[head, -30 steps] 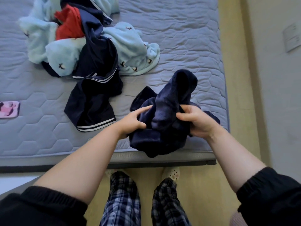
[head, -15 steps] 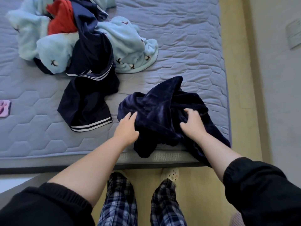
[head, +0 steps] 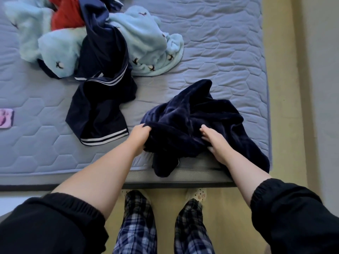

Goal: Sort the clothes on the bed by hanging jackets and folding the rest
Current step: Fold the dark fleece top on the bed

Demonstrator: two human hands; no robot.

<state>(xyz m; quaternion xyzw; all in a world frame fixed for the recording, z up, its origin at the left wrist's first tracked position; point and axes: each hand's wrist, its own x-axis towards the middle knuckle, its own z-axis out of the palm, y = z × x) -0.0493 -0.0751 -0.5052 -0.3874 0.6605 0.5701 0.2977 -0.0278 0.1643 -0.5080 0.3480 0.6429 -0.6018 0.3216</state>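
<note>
1. I see the navy plush garment (head: 198, 121) crumpled on the near right corner of the mattress (head: 229, 52). One end spills over the mattress's near edge and another hangs off its right corner.
2. The left hand (head: 139, 134) is at the plush garment's left side, above the mattress's near edge. Its fingers are curled and bunched together, gripping a fold of the cloth.
3. The right hand (head: 214, 143) rests on the garment's middle, near the same edge. Its fingers lie close together with their tips sunk in the folds, and I cannot tell whether they pinch anything.
4. A navy striped garment (head: 99, 110) lies in the middle of the mattress, its white-banded hem pointing toward the near edge, just apart from the plush piece.
5. Toward the mattress's far left, a light blue fleece (head: 146, 46) sprawls under and around the striped garment, with a red garment (head: 64, 13) on top of it.
6. A small pink object (head: 5, 118) sits at the mattress's left side, cut off by the frame.
</note>
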